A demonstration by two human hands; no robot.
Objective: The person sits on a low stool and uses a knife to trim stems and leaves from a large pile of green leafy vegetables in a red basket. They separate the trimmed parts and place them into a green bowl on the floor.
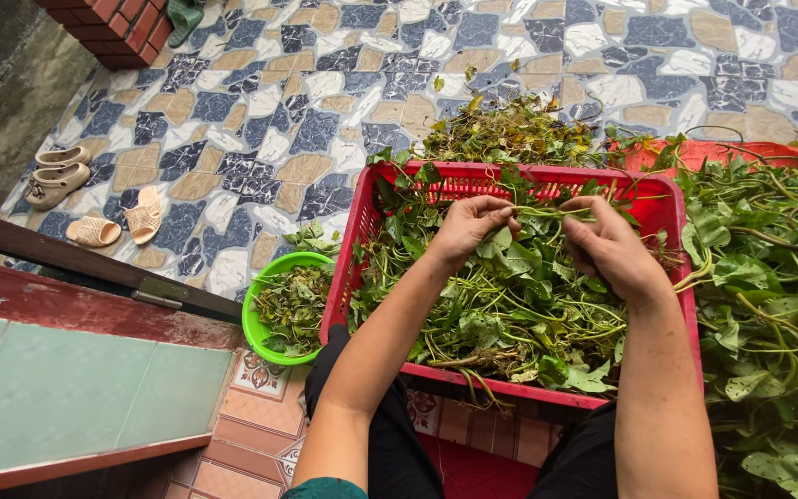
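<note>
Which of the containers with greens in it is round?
The small green bowl, on the floor at the left of the red crate. The crate is rectangular with slotted walls, and both hands work over it; the bowl sits apart, untouched.

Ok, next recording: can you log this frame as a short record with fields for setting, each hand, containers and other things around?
setting: patterned stone-tile floor, seen from above
left hand: left hand pinching a thin green leafy stem
right hand: right hand gripping the same stem
containers: red slotted plastic crate full of greens; round green plastic bowl with picked leaves
nearby: loose pile of leafy vines at right; beige sandals
</note>
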